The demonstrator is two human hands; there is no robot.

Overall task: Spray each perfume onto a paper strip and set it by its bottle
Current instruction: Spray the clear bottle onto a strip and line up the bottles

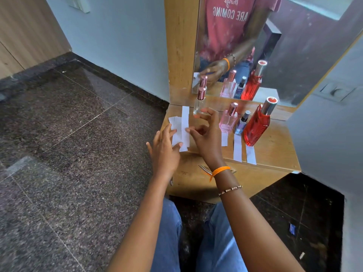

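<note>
Four perfume bottles stand on the wooden shelf (275,146) under the mirror: a clear one with a pink cap (200,104), a pink one (228,121), a small purple one (241,124) and a tall red one (257,127). White strips lie in front of the pink (224,138), purple (237,148) and red (251,154) bottles. One long strip (185,118) lies left of the clear bottle, beside a small stack of strips (176,124). My left hand (164,149) rests flat on the stack. My right hand (206,132) hovers with loosely curled fingers between the long strip and the clear bottle, holding nothing.
The mirror (284,46) rises right behind the bottles and reflects them. A lower wooden ledge (192,183) with a metal tool (204,168) lies under my right wrist. The shelf's left edge drops to the dark granite floor (68,134). A wall (334,134) borders the right.
</note>
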